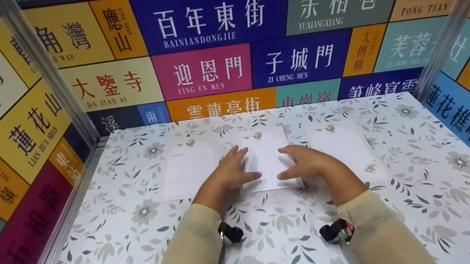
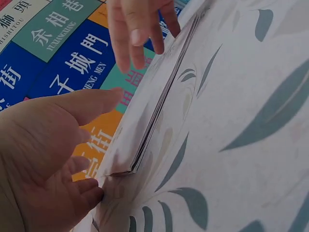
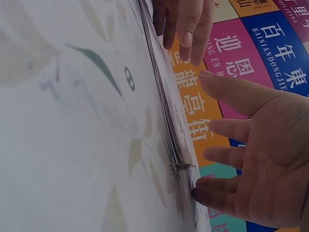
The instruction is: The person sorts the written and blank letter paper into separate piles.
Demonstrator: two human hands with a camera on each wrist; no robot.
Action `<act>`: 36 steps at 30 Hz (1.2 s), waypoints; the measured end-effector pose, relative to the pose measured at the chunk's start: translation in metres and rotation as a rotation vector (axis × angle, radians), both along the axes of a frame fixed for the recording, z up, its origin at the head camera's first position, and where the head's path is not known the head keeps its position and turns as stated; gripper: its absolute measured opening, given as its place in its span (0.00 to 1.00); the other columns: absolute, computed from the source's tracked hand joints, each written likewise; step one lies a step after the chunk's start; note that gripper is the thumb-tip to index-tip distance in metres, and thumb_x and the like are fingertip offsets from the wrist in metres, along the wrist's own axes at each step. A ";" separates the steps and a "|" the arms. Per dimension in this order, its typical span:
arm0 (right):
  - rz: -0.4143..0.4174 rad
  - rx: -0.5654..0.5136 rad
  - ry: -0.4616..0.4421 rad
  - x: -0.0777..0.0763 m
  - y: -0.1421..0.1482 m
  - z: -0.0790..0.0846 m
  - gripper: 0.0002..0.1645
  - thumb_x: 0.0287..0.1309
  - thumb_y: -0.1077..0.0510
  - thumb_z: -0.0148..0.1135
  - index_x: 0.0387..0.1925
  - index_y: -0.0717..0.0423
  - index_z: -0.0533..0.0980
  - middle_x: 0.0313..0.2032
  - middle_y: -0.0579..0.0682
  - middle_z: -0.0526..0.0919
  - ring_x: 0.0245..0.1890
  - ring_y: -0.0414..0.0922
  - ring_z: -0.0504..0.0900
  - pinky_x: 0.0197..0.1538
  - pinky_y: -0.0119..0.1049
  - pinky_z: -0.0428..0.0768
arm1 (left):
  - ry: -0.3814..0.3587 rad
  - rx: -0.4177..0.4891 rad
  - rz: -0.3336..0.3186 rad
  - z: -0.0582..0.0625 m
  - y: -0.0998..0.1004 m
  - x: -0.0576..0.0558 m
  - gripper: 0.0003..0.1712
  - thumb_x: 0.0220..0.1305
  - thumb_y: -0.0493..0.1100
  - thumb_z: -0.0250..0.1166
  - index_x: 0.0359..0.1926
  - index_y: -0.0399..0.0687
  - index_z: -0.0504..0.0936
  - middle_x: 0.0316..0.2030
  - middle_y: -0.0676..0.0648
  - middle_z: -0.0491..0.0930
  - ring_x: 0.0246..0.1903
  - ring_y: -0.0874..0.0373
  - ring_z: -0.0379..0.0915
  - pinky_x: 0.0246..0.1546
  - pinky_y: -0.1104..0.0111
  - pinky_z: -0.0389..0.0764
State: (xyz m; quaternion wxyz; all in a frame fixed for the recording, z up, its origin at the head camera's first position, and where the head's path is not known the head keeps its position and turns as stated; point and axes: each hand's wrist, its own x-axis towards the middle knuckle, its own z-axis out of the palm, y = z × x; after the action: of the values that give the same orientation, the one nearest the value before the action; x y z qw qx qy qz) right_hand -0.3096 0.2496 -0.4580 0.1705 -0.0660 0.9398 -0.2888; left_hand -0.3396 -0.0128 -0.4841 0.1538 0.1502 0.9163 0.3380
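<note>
The walls [image 1: 215, 15] are covered in coloured panels, printed with Chinese characters and Latin capitals. Below them, a white table [image 1: 283, 248] is patterned with grey leaves and flowers. Two pale sleeves [image 1: 185, 260] are stretched forward over it from the near side.

Three white papers are laid in a row towards the table's far edge: a left paper [image 1: 188, 168], a stack [image 1: 270, 159] in the middle (its layered edges are shown by both wrist views), and a right paper [image 1: 345, 147]. The stack is flanked by the left hand [image 1: 227, 171] and the right hand [image 1: 309, 161]. Both are held with fingers parted and thumbs spread, palms turned towards each other; whether the stack is touched by either cannot be told.

A small black camera [image 1: 233, 233] is worn at each wrist. Smallest, a sprig [image 1: 257, 136] is printed near each paper's top edge.
</note>
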 end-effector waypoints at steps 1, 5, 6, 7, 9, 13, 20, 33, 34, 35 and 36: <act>0.016 0.018 -0.014 0.001 0.000 -0.001 0.57 0.60 0.35 0.76 0.84 0.44 0.61 0.86 0.58 0.54 0.86 0.62 0.51 0.86 0.65 0.52 | -0.005 -0.025 -0.017 0.000 0.000 0.001 0.54 0.64 0.62 0.74 0.85 0.63 0.59 0.88 0.50 0.45 0.88 0.44 0.38 0.87 0.44 0.45; 0.068 0.089 -0.032 0.002 -0.001 -0.003 0.55 0.61 0.38 0.74 0.83 0.47 0.62 0.86 0.58 0.52 0.87 0.62 0.48 0.87 0.63 0.48 | 0.007 -0.102 -0.081 -0.002 0.002 0.003 0.52 0.65 0.63 0.73 0.84 0.60 0.62 0.87 0.48 0.51 0.87 0.45 0.43 0.87 0.47 0.47; 0.075 0.110 -0.032 0.003 -0.001 -0.004 0.53 0.62 0.39 0.74 0.83 0.48 0.63 0.86 0.57 0.53 0.87 0.62 0.49 0.87 0.63 0.48 | 0.011 -0.114 -0.089 -0.003 0.003 0.003 0.51 0.65 0.63 0.73 0.84 0.60 0.62 0.87 0.48 0.51 0.87 0.45 0.44 0.87 0.47 0.48; 0.080 0.131 -0.032 0.003 -0.001 -0.004 0.52 0.63 0.40 0.74 0.82 0.48 0.63 0.86 0.56 0.53 0.87 0.61 0.49 0.87 0.62 0.48 | 0.021 -0.126 -0.095 -0.003 0.003 0.003 0.51 0.65 0.63 0.73 0.83 0.59 0.63 0.87 0.48 0.52 0.87 0.45 0.44 0.87 0.47 0.48; 0.088 0.171 -0.034 0.003 -0.001 -0.005 0.50 0.64 0.41 0.73 0.82 0.47 0.64 0.86 0.55 0.54 0.87 0.61 0.49 0.87 0.63 0.48 | 0.031 -0.138 -0.097 -0.003 0.004 0.004 0.51 0.64 0.62 0.74 0.83 0.58 0.64 0.86 0.47 0.53 0.87 0.45 0.45 0.87 0.48 0.49; 0.089 0.200 -0.036 0.004 -0.001 -0.005 0.47 0.65 0.43 0.72 0.81 0.45 0.65 0.86 0.53 0.54 0.87 0.61 0.49 0.86 0.65 0.47 | 0.019 -0.148 -0.082 -0.003 0.005 0.005 0.51 0.62 0.63 0.76 0.81 0.59 0.67 0.86 0.49 0.53 0.87 0.46 0.45 0.87 0.47 0.49; 0.098 0.213 -0.021 0.004 -0.001 -0.006 0.50 0.62 0.41 0.75 0.81 0.44 0.66 0.86 0.53 0.55 0.86 0.62 0.48 0.86 0.67 0.49 | 0.035 -0.184 -0.111 -0.003 0.003 0.006 0.53 0.59 0.63 0.78 0.81 0.59 0.67 0.87 0.49 0.51 0.87 0.46 0.42 0.87 0.47 0.48; 0.107 0.204 0.001 0.003 -0.001 -0.008 0.51 0.60 0.41 0.77 0.80 0.46 0.67 0.86 0.55 0.55 0.86 0.64 0.49 0.85 0.67 0.49 | 0.064 -0.235 -0.140 -0.002 0.003 0.005 0.52 0.61 0.65 0.76 0.82 0.57 0.67 0.87 0.47 0.51 0.87 0.44 0.42 0.87 0.47 0.47; 0.104 0.203 -0.001 0.003 -0.001 -0.008 0.50 0.61 0.42 0.76 0.80 0.46 0.67 0.86 0.55 0.55 0.86 0.63 0.49 0.86 0.67 0.49 | 0.064 -0.238 -0.139 -0.002 0.003 0.005 0.52 0.61 0.65 0.76 0.82 0.57 0.67 0.87 0.47 0.52 0.87 0.44 0.42 0.87 0.47 0.47; 0.101 0.202 -0.003 0.003 -0.001 -0.008 0.50 0.61 0.42 0.76 0.80 0.46 0.67 0.86 0.55 0.55 0.86 0.63 0.49 0.86 0.67 0.49 | 0.063 -0.241 -0.138 -0.003 0.004 0.005 0.52 0.61 0.65 0.76 0.82 0.57 0.67 0.87 0.47 0.52 0.87 0.44 0.42 0.87 0.47 0.47; 0.101 0.203 -0.005 0.003 -0.001 -0.008 0.50 0.61 0.42 0.76 0.80 0.46 0.67 0.86 0.55 0.55 0.86 0.63 0.49 0.85 0.67 0.49 | 0.060 -0.242 -0.136 -0.003 0.004 0.005 0.52 0.61 0.66 0.76 0.82 0.57 0.67 0.87 0.47 0.52 0.87 0.44 0.42 0.87 0.47 0.47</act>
State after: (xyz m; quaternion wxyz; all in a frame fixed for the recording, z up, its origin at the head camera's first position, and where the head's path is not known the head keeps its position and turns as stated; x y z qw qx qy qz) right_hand -0.3064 0.2486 -0.4657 0.1928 -0.0948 0.9592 -0.1836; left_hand -0.3346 -0.0090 -0.4869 0.1658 0.2025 0.9422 0.2092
